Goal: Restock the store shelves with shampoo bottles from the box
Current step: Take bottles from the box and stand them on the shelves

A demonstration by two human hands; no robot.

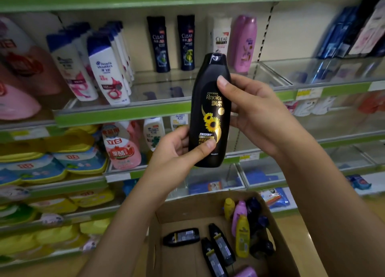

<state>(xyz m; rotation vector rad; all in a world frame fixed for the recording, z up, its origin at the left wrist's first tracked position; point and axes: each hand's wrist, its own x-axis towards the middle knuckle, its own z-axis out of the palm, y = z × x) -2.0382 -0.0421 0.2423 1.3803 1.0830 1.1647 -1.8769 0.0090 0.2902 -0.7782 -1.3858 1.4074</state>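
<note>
I hold a black shampoo bottle (209, 110) with a sunflower label upright in front of the shelves. My left hand (179, 152) grips its lower part, thumb across the label. My right hand (250, 108) grips its upper right side, thumb on the front. Below, the open cardboard box (185, 212) holds several more bottles: black ones (220, 247) lying flat, plus yellow, pink and dark blue ones (242, 235) by its right wall.
The glass shelf (166, 89) behind the bottle carries white bottles (106, 72) at left, two dark bottles (173, 43), a white one and a pink bottle (243, 43). Lower shelves hold pink and yellow refill packs (123, 145). Blue packs stand at far right.
</note>
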